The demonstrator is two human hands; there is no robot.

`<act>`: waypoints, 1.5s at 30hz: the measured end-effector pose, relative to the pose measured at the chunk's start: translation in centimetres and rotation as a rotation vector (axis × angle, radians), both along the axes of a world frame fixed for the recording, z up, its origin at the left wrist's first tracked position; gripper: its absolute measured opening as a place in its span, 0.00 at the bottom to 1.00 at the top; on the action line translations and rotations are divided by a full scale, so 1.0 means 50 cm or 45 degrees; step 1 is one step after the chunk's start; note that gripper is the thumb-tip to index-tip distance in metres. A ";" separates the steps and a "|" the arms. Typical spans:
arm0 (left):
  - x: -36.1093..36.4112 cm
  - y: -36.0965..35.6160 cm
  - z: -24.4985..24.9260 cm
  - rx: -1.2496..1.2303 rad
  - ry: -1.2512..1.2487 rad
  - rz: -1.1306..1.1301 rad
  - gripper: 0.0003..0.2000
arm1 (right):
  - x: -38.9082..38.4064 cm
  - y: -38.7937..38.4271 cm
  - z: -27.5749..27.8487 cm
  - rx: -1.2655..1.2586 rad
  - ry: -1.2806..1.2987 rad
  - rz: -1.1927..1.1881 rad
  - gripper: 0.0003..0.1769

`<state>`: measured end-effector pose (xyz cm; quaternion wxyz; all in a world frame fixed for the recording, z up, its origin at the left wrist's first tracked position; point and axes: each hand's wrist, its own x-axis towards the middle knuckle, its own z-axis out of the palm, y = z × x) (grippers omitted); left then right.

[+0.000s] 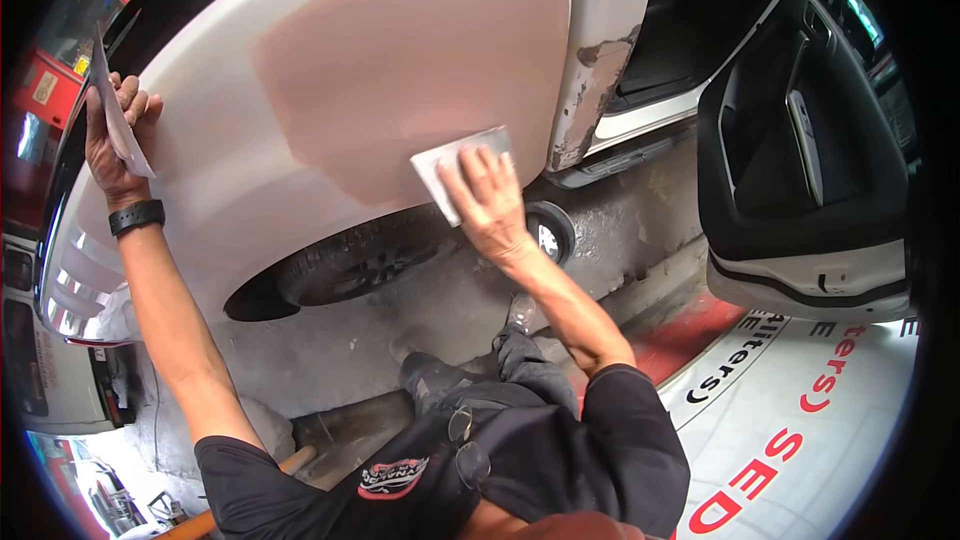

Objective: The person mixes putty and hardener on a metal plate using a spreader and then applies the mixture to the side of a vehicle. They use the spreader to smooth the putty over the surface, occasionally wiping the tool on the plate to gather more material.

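A white car panel (pixel 205 140) carries a large pinkish-brown patch (pixel 400 60) above the wheel arch. My right hand (pixel 488 200) presses a flat whitish sheet or pad (pixel 436 172) against the patch's lower right part, with the fingers laid over it. At the left, my left hand (pixel 122 135) rests near the car's edge and holds a thin folded light sheet (pixel 118 120) between thumb and fingers. A black band is on my left wrist.
An open car door (pixel 810 140) stands at the right, by a chipped door pillar (pixel 590 90). Below the panel is a wheel (pixel 360 265); another tyre (pixel 565 230) lies beyond. A printed white banner (pixel 790 430) is at lower right.
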<state>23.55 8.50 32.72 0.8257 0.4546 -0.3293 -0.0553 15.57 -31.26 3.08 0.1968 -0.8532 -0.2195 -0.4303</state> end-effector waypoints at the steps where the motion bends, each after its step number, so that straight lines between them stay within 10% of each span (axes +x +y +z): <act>1: 0.000 0.000 -0.002 0.005 0.004 -0.006 0.17 | 0.011 -0.031 0.037 -0.011 -0.037 0.007 0.26; 7: 0.002 -0.003 -0.008 -0.021 0.008 -0.026 0.19 | 0.151 -0.147 0.304 -0.115 -0.447 -0.200 0.28; 19: -0.001 -0.007 -0.007 0.001 0.008 -0.017 0.20 | 0.223 -0.164 0.388 -0.273 -0.447 -0.224 0.32; 45: -0.001 -0.004 -0.003 -0.006 -0.026 -0.083 0.17 | 0.048 0.097 0.058 0.039 -0.082 -0.152 0.31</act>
